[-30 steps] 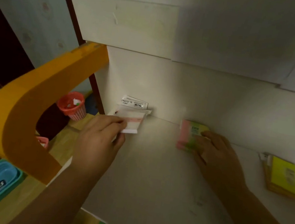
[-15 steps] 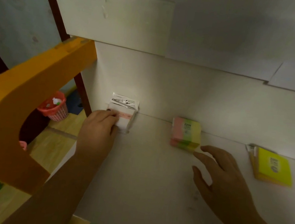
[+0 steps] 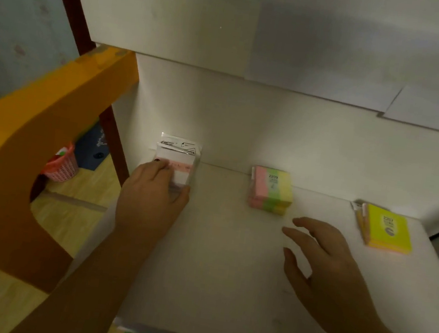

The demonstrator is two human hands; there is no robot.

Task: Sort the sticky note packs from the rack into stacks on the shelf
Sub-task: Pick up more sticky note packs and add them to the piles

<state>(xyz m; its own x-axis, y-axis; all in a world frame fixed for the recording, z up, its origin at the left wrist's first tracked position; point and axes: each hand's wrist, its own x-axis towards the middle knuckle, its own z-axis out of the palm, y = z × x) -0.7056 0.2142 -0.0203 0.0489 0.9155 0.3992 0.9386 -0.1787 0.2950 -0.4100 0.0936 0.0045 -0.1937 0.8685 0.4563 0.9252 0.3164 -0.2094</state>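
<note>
You've open shelf between your hands, pink-green stack ahead, yellow stack far right, orange frame crowding your left.

Left hand reaches forward, fingers curled around a pack, right hand hovers, fingers spread, relaxed

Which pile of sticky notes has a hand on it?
The white stack at the left end of the shelf: the left hand holds it. The striped pink-green-yellow stack and yellow stack are untouched.
</note>
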